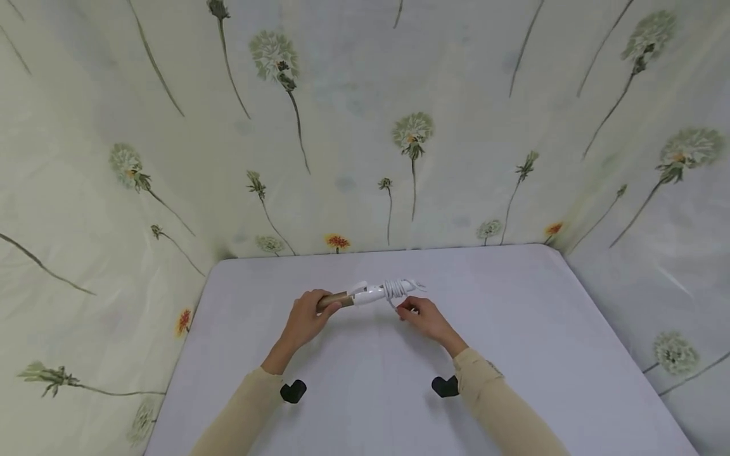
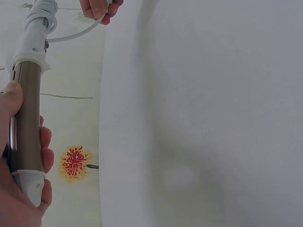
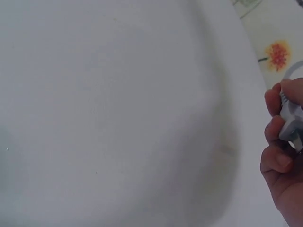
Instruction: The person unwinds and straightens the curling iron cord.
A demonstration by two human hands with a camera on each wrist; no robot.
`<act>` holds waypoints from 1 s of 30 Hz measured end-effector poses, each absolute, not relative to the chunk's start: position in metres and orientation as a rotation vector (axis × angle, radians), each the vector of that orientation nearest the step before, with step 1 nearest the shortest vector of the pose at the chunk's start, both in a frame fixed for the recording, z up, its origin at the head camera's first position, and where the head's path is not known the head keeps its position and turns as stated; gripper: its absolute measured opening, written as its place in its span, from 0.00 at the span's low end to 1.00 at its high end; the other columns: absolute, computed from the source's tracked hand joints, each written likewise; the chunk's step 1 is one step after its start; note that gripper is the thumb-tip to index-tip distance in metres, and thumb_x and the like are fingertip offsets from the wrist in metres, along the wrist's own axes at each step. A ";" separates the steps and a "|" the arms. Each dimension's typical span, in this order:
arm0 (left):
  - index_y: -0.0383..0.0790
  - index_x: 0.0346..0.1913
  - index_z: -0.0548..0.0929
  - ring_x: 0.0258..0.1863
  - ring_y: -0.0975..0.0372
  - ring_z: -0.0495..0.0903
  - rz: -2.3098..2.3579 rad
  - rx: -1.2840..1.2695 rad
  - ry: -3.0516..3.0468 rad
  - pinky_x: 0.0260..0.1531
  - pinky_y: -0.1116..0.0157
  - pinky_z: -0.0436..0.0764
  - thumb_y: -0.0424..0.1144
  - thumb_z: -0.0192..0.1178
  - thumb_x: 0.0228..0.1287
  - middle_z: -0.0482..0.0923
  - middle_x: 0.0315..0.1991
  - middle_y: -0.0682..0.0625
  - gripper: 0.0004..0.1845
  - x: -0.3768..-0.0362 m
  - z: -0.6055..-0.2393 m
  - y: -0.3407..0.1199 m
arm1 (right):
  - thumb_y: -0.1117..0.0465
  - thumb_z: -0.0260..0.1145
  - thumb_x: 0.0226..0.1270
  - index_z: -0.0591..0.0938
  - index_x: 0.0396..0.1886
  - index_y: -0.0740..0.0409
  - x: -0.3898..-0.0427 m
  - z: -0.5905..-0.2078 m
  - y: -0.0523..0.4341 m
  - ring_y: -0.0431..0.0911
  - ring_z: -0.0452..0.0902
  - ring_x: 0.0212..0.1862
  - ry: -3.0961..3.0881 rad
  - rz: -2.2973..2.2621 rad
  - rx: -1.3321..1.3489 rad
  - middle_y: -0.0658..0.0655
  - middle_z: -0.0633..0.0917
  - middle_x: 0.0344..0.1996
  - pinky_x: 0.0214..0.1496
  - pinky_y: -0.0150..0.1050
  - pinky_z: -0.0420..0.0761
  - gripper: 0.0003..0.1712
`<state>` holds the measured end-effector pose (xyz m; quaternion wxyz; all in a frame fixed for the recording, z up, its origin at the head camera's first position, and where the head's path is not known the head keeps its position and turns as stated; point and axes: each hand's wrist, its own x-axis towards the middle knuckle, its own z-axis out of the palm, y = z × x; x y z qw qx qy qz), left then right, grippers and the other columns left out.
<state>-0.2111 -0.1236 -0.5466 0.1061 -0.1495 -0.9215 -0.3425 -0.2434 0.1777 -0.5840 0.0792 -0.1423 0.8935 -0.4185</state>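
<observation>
A curling iron [image 1: 369, 295] with a white handle and a brown metallic barrel [image 2: 27, 113] is held above the table, tilted slightly up to the right. My left hand [image 1: 305, 320] grips the barrel, thumb on one side and fingers round the other. Several turns of white cord [image 1: 393, 289] are wound round the handle. A loose end of that cord runs to my right hand [image 1: 426, 318], which pinches the white plug [image 3: 289, 118] between thumb and fingers; a metal prong shows in the right wrist view.
A white table [image 1: 365, 405] with rounded corners lies beneath both hands. Behind it and at its sides hangs a pale cloth [image 1: 342, 126] printed with dandelions and orange flowers. Black wrist devices [image 1: 293, 391] show beside the beige sleeves [image 1: 502, 392].
</observation>
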 end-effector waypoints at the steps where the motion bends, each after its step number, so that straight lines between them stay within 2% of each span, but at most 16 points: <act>1: 0.43 0.45 0.82 0.28 0.64 0.68 -1.002 -0.449 -2.716 0.33 0.63 0.64 0.54 0.59 0.63 0.81 0.34 0.52 0.18 -0.210 -0.547 -0.124 | 0.53 0.60 0.69 0.82 0.38 0.59 -0.244 -0.583 0.178 0.41 0.74 0.32 2.677 -1.238 -0.432 0.50 0.84 0.29 0.32 0.34 0.73 0.13; 6: 0.42 0.45 0.82 0.27 0.64 0.67 -0.971 -0.510 -2.696 0.32 0.64 0.62 0.51 0.61 0.62 0.81 0.32 0.52 0.17 -0.208 -0.544 -0.126 | 0.52 0.60 0.69 0.80 0.39 0.57 -0.248 -0.577 0.186 0.42 0.75 0.34 2.658 -1.188 -0.382 0.52 0.83 0.32 0.33 0.36 0.73 0.13; 9: 0.43 0.44 0.82 0.27 0.64 0.67 -0.947 -0.544 -2.661 0.32 0.65 0.62 0.50 0.62 0.61 0.81 0.31 0.52 0.16 -0.210 -0.542 -0.126 | 0.55 0.61 0.69 0.80 0.40 0.57 -0.255 -0.572 0.191 0.44 0.77 0.37 2.696 -1.184 -0.432 0.55 0.84 0.35 0.37 0.38 0.75 0.10; 14: 0.42 0.45 0.81 0.28 0.63 0.69 -0.984 -0.554 -2.695 0.33 0.64 0.62 0.50 0.61 0.63 0.81 0.34 0.51 0.15 -0.214 -0.536 -0.129 | 0.62 0.64 0.65 0.80 0.36 0.56 -0.271 -0.562 0.198 0.44 0.74 0.32 2.838 -1.143 -0.613 0.54 0.85 0.33 0.35 0.40 0.73 0.03; 17: 0.42 0.46 0.81 0.30 0.62 0.70 -1.006 -0.515 -2.750 0.34 0.63 0.63 0.51 0.59 0.64 0.81 0.35 0.51 0.17 -0.215 -0.537 -0.130 | 0.62 0.66 0.63 0.80 0.36 0.54 -0.276 -0.554 0.198 0.44 0.74 0.31 2.893 -1.095 -0.643 0.53 0.85 0.33 0.36 0.40 0.73 0.03; 20: 0.44 0.46 0.81 0.30 0.63 0.70 -1.001 -0.469 -2.775 0.34 0.63 0.64 0.54 0.59 0.64 0.81 0.36 0.52 0.18 -0.214 -0.541 -0.130 | 0.64 0.67 0.62 0.80 0.38 0.55 -0.278 -0.550 0.197 0.46 0.78 0.35 2.937 -1.043 -0.683 0.54 0.85 0.35 0.39 0.43 0.76 0.06; 24: 0.46 0.45 0.81 0.30 0.63 0.70 -0.986 -0.447 -2.782 0.34 0.64 0.64 0.57 0.61 0.60 0.81 0.35 0.54 0.20 -0.211 -0.545 -0.131 | 0.62 0.64 0.65 0.81 0.39 0.57 -0.281 -0.549 0.195 0.50 0.81 0.39 2.978 -0.955 -0.753 0.56 0.85 0.36 0.43 0.48 0.78 0.05; 30: 0.48 0.43 0.81 0.29 0.64 0.69 -0.939 -0.473 -2.778 0.34 0.64 0.65 0.58 0.62 0.58 0.81 0.34 0.55 0.19 -0.206 -0.550 -0.133 | 0.55 0.62 0.68 0.82 0.39 0.55 -0.286 -0.549 0.197 0.50 0.82 0.40 2.989 -0.866 -0.682 0.54 0.86 0.37 0.44 0.48 0.78 0.09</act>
